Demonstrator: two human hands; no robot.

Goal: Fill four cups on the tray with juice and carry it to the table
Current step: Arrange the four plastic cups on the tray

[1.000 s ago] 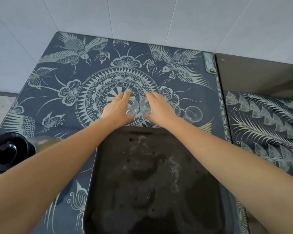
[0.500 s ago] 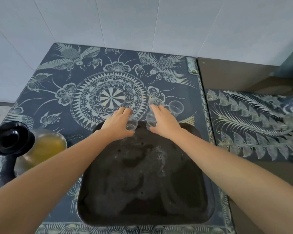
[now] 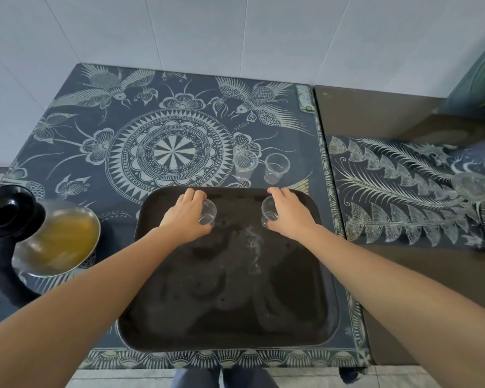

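Note:
A dark rectangular tray (image 3: 230,312) lies on the patterned counter in front of me. My left hand (image 3: 184,215) grips a small clear plastic cup (image 3: 208,212) over the tray's far left part. My right hand (image 3: 287,214) grips a second clear cup (image 3: 268,212) over the far right part. Both cups look empty. Two more empty clear cups (image 3: 245,165) (image 3: 275,168) stand upright on the counter just beyond the tray's far edge. A glass jug of yellow juice (image 3: 59,238) with a black handle and a black lid (image 3: 7,210) stands to the left of the tray.
The counter top (image 3: 165,147) is dark blue with pale bird and flower patterns and meets a white tiled wall behind. To the right lies a brown surface (image 3: 375,113) with a patterned cloth (image 3: 403,189) on it. My legs show below the counter's front edge.
Both hands carried a cup each from the counter back over the tray and moved apart, left to the left, right to the right. The view has tilted down.

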